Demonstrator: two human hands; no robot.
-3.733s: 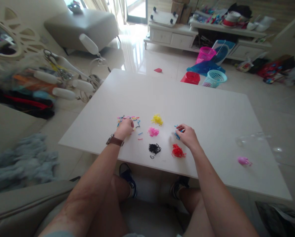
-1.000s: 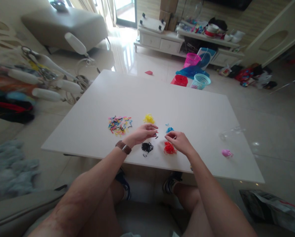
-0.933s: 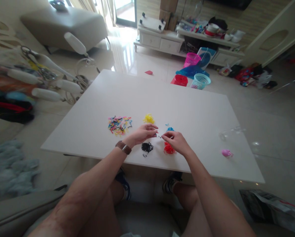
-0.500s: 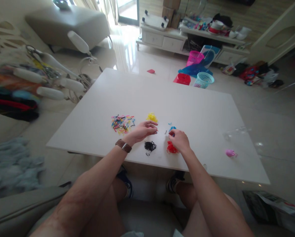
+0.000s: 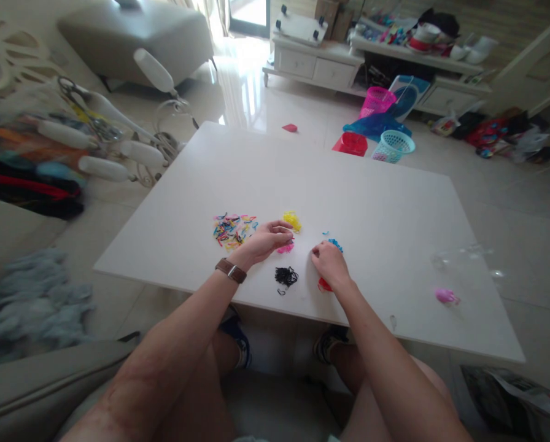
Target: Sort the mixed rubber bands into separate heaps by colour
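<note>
My left hand, with a brown-strapped watch on the wrist, hovers by a pile of pink rubber bands. Its thumb and fingers are pinched together, with a small dark rubber band just showing at the tips. My right hand is closed in a pinch low over the white table; its fingers mostly hide what they grip. Blue rubber bands lie behind it, and it partly covers red ones. Yellow, black and mixed-colour rubber bands form separate piles.
A pink object and a clear plastic item lie on the table's right side. Beyond the far edge stand a red stool and a pale blue basket. A white-shaded lamp lies to the left.
My right hand has moved slightly down and left to where a loose dark rubber band lay, and that band no longer shows. The pink pile beneath my left hand has come into view.
</note>
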